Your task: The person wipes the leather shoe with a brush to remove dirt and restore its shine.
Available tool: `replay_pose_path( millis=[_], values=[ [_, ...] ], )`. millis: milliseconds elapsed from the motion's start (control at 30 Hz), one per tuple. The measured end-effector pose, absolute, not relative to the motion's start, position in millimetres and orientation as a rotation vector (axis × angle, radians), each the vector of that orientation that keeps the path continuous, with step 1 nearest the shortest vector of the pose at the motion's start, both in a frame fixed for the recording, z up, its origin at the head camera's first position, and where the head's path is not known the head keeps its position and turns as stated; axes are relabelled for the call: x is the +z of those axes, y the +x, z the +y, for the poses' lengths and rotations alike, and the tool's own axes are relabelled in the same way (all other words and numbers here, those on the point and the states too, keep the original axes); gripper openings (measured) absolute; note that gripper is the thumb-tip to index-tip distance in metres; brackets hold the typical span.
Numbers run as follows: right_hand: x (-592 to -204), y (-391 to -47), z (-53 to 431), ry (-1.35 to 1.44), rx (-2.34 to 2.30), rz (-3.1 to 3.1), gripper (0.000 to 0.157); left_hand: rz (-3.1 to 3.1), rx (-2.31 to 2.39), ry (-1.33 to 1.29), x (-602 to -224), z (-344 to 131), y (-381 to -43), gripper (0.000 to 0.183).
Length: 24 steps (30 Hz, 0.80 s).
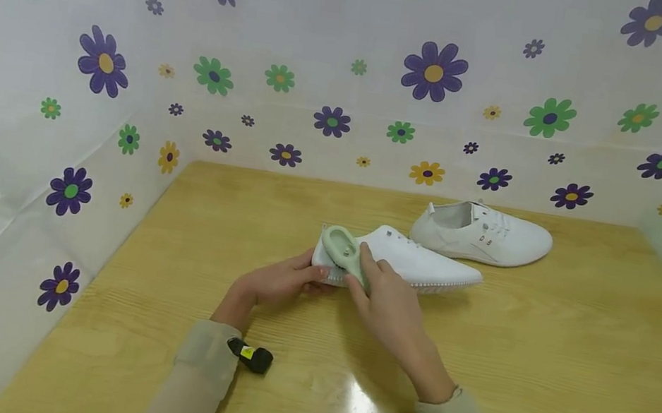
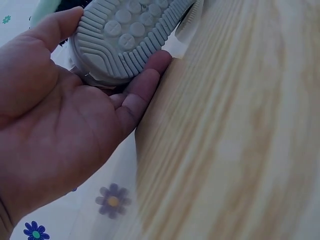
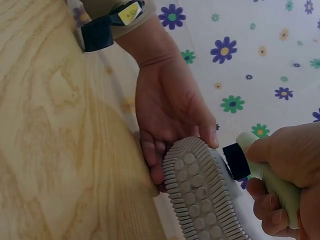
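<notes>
The left hand (image 1: 281, 281) grips a white shoe (image 1: 419, 262) by the heel, thumb on its side, fingers beneath. The right hand (image 1: 389, 308) holds a pale green brush (image 1: 343, 242) by its handle, dark bristles against the shoe's side near the heel. The shoe's toe points to three o'clock. At two o'clock from it, a second white shoe (image 1: 512, 242) rests on the wooden desk (image 1: 219, 225). Flower-patterned sheeting (image 1: 324, 34) rises behind, at twelve o'clock.
</notes>
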State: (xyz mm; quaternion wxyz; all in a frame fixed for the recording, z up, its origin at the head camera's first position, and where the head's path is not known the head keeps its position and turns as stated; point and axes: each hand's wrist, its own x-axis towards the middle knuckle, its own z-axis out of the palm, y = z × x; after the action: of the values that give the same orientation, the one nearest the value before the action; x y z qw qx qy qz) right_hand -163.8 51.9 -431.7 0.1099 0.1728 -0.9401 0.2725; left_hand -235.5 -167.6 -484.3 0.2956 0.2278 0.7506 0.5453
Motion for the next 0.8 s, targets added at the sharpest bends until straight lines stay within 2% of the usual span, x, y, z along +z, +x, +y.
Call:
replay_pose_path(
  millis=[167, 500, 800],
  values=[
    [-424.0, -168.2, 52.1, 0.544, 0.747, -2.800, 0.055, 2.000, 1.445, 0.653, -474.6, -165.8, -243.3, 0.059],
    [-424.5, -169.6, 59.4, 0.389, 0.656, -2.845, 0.056, 1.940, 1.464, 0.658, -482.3, -170.3, -240.0, 0.058],
    [-423.6, -157.8, 48.6, 0.469, 0.642, -2.854, 0.055, 1.941, 1.453, 0.697, -484.7, -167.7, -239.1, 0.063]
  ],
)
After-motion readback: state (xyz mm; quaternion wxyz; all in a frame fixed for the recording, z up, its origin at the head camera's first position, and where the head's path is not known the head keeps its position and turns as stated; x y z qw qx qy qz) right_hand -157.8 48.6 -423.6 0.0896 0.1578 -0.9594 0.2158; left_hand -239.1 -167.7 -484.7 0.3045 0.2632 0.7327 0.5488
